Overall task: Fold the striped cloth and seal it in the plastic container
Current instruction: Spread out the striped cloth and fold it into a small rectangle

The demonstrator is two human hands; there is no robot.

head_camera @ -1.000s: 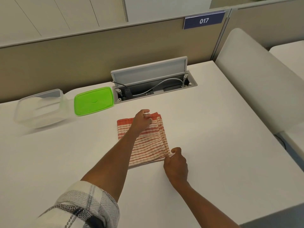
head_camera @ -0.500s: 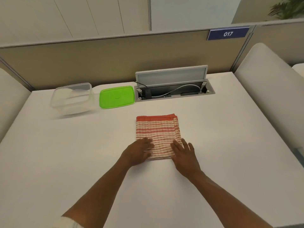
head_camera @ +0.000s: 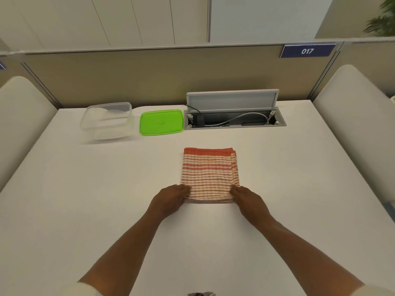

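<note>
Risk is that the cloth (head_camera: pixel 210 175), lying folded on the table (head_camera: pixel 85 210) in the frame's centre, opens its loose right layers when lifted. It looks soft, red-striped. Left hand (head_camera: pixel 170 200) and right hand (head_camera: pixel 249 201) pinch its near corners, fingers curled. Container (head_camera: pixel 106 119) and lid (head_camera: pixel 161 122) wait upper left.

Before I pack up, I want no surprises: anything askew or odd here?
Only small things. The striped cloth has layers fanned out unevenly along its right edge. The cable hatch stands open. The container and green lid look fine.
</note>
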